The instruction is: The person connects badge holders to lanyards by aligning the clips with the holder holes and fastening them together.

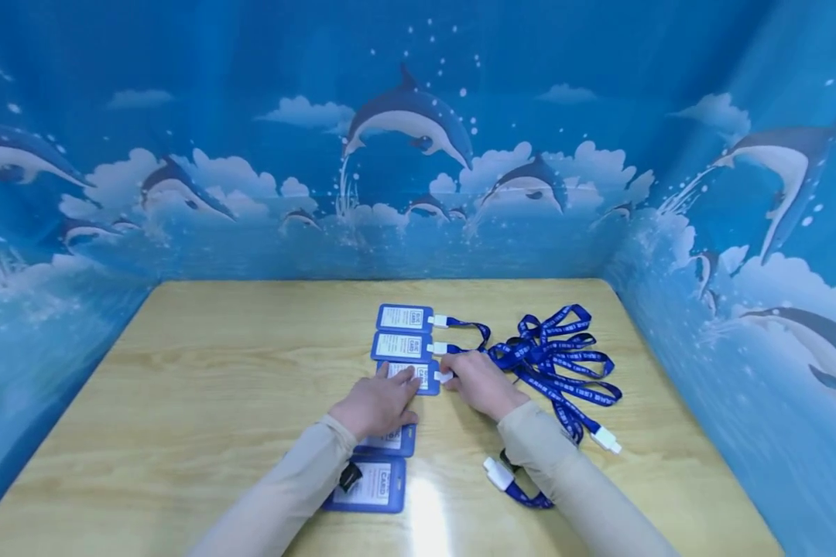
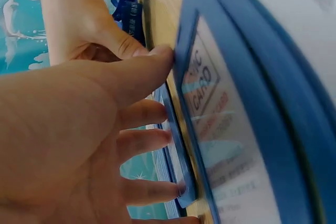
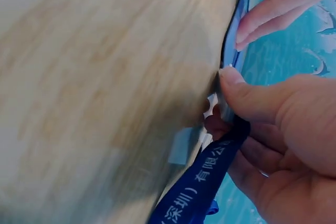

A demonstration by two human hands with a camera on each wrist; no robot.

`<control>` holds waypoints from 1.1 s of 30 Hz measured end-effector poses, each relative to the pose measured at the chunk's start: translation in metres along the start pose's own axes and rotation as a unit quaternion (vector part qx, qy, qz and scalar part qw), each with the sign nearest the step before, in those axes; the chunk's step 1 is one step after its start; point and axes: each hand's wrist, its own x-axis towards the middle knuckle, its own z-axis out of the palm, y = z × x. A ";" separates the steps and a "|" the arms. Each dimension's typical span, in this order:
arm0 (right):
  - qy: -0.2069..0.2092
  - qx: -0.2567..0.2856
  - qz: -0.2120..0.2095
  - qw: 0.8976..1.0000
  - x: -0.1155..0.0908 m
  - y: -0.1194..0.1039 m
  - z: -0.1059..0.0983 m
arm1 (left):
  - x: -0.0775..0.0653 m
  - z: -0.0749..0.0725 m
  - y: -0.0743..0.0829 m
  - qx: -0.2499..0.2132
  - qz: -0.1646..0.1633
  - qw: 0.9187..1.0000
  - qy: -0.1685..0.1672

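My left hand [image 1: 376, 406] lies with extended fingers on the third blue badge holder [image 1: 429, 374] from the back, pressing it against the table. At that holder's right end my right hand [image 1: 484, 383] pinches the white clip [image 1: 446, 377] of a blue lanyard between thumb and fingers. White lettering runs along the lanyard strap [image 3: 202, 182] below those fingers in the right wrist view. Whether the clip is fastened to the holder is hidden. Near the left thumb, a fourth badge holder [image 1: 406, 442] is partly covered by the hand.
Two badge holders [image 1: 402, 346] with lanyard clips at their right ends lie behind. A fifth badge holder [image 1: 367, 495] lies in front. Looped blue lanyards [image 1: 557, 360] pile up at the right, one white clip [image 1: 606, 439] sticking out. Another white clip [image 1: 498, 473] lies by the right forearm.
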 end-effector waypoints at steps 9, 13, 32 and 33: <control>-0.004 -0.005 0.013 1.000 0.005 0.005 -0.005 | 0.010 0.001 -0.005 -0.037 -0.004 0.999 0.009; -0.010 0.006 0.036 0.999 0.000 0.006 -0.014 | 0.012 -0.001 -0.003 -0.054 -0.003 0.998 0.011; -0.054 -0.051 0.164 0.984 -0.113 0.085 -0.081 | -0.003 0.000 -0.005 -0.034 0.016 0.998 0.044; -0.067 -0.051 0.178 0.980 -0.119 0.089 -0.082 | -0.004 0.001 -0.005 -0.033 0.018 0.998 0.047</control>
